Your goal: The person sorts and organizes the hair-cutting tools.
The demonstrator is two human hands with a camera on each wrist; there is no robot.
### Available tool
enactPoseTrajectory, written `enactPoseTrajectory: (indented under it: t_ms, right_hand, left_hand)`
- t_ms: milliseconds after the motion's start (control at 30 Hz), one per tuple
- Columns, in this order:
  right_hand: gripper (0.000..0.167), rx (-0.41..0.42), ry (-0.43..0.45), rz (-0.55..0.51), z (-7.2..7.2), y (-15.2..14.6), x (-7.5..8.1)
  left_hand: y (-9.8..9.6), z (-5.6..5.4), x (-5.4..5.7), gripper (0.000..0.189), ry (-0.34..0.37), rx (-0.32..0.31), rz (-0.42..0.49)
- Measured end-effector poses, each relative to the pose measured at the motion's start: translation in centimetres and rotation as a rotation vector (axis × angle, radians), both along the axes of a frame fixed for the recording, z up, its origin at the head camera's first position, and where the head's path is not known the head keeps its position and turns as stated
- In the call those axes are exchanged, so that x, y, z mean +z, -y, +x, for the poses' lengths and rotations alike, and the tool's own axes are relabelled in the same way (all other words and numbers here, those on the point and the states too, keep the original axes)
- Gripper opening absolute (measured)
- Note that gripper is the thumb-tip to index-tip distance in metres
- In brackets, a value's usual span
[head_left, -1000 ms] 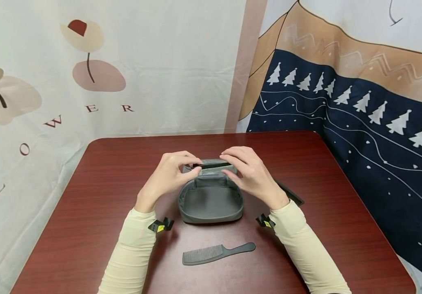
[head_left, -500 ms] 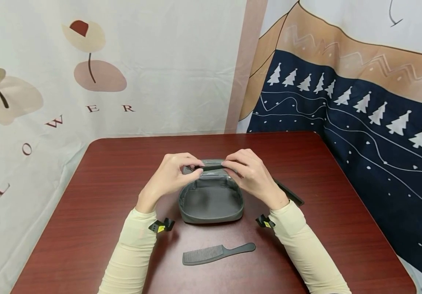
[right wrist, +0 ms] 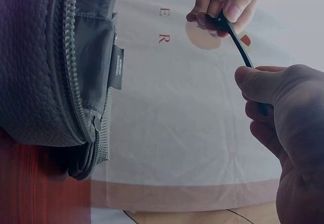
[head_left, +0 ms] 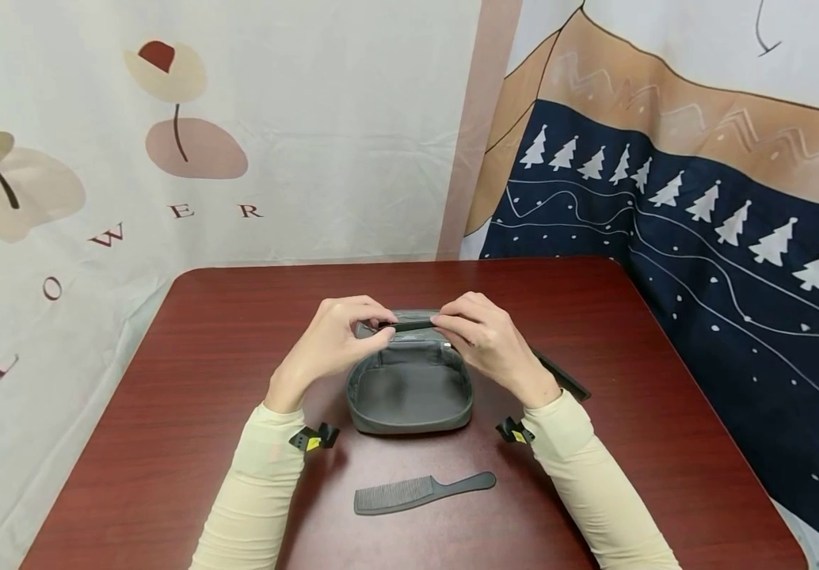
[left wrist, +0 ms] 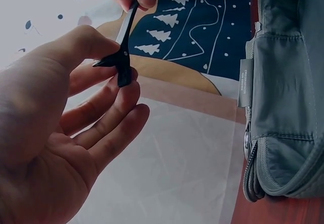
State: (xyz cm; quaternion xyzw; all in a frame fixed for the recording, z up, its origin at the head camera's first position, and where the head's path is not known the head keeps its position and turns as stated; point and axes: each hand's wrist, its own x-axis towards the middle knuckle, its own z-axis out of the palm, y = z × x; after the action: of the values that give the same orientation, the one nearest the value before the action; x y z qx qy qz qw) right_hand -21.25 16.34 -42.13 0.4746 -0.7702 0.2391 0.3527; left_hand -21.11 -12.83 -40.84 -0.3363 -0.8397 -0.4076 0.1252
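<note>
L hand (head_left: 331, 336) & R hand (head_left: 493, 342) pinch 1 blk clip (head_left: 413, 325) (prob.) by 1 open grey bag (head_left: 409, 388).

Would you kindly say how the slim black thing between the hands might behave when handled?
The slim black thing is probably stiff, since it shows no sag between the left hand and right hand. It is likely light, being thin. Its forked end might hinge.

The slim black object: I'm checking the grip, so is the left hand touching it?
Touching. The left wrist view shows the left hand pinching one end of the slim black object between thumb and fingers.
</note>
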Motion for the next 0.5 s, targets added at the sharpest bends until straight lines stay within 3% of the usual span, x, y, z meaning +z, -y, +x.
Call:
enactPoseTrajectory:
  t_ms: [300, 500]
  right_hand:
    - [0.027, 0.017, -0.018, -0.036, -0.06, -0.10, 0.30]
    - [0.031, 0.016, -0.039, -0.083, -0.30, -0.30, 0.26]
  left_hand:
    - [-0.10, 0.04, 0.09, 0.020, -0.020, -0.009, -0.005]
    - [-0.29, 0.03, -0.08, 0.038, -0.081, -0.019, -0.007]
